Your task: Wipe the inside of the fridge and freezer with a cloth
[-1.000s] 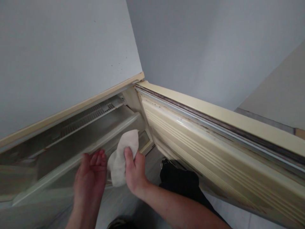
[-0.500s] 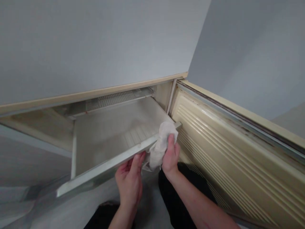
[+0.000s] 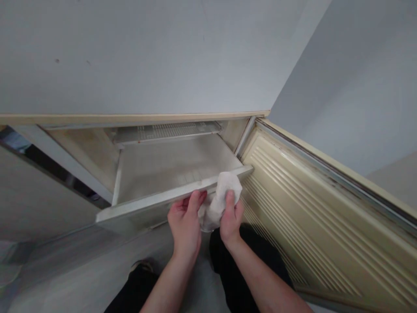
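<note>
A pale drawer is pulled out from a cream-framed cabinet, below a ribbed shelf. My left hand grips the drawer's front edge near its middle, fingertips curled behind and under the rim. In my right hand is a crumpled white cloth, pinched with the thumb on top. The cloth lies against the drawer front, right of my left hand, and its lower part hangs below the rim.
A cream ribbed door stands open on the right. A grey panel with a dark gap beside it is at the left. My legs and one shoe are below on the grey floor.
The view has turned and shifted, so the drawer front appears higher and more level. More of the cabinet's left side shows. Both hands keep their holds on the drawer edge and the cloth.
</note>
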The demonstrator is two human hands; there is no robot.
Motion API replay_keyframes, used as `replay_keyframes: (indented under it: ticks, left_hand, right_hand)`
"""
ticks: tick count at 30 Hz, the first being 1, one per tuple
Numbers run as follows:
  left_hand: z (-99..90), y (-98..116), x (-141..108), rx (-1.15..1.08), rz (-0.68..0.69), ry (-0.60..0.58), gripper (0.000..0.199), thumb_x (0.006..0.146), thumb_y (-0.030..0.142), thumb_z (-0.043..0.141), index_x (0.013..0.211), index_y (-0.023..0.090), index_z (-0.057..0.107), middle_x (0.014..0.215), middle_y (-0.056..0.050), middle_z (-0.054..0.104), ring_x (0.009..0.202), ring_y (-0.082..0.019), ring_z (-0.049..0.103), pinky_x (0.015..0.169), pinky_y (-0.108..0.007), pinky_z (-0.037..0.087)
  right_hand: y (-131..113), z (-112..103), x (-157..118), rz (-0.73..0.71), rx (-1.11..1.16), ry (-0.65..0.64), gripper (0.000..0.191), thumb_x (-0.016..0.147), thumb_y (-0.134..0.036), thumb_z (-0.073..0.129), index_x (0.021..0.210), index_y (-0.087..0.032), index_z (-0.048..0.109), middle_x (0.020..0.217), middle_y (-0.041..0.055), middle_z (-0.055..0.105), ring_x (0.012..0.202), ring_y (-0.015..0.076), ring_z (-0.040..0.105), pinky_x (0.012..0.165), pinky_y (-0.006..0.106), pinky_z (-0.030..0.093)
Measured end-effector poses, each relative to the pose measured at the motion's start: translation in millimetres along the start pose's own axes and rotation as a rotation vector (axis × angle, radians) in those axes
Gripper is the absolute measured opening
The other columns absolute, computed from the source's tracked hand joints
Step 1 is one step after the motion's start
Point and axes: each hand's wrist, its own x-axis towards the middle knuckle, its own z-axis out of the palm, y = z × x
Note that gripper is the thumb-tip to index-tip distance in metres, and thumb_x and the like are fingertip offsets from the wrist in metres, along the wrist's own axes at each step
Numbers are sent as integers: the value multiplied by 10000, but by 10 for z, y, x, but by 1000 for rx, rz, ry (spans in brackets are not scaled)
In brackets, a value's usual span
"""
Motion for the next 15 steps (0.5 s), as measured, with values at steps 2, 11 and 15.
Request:
replay_keyframes:
  ticks: [2, 11, 15]
  left_hand:
    - [19, 57, 174, -49, -5, -18, 268, 747, 309, 859, 937, 133, 791, 952, -79, 802, 917, -171, 751, 967, -303, 592]
    - [228, 241, 1104, 33, -54, 20, 292, 570, -100, 678, 772, 110, 696, 771, -33, 754, 845, -165, 732, 1018, -377, 567]
    - [312, 324, 1439, 38, -32, 45, 376, 550, -165, 499, 778, 114, 605, 711, -11, 718, 861, -167, 734, 1043, -423, 544]
  right_hand:
    - [-12, 43, -93, -19, -30, -47, 568, 943, -634, 572, 986, -96, 749, 920, 130, 752, 829, 218, 679, 733, 298, 537]
    - [-91, 200, -390, -81, -105, -352, 436, 1003, -490, 538, 817, -142, 723, 678, 50, 660, 619, 149, 605, 613, 247, 469]
    - [-164, 212, -408, -76, -124, -444, 384, 995, -472, 538, 887, -158, 729, 710, 46, 672, 648, 153, 633, 673, 257, 502]
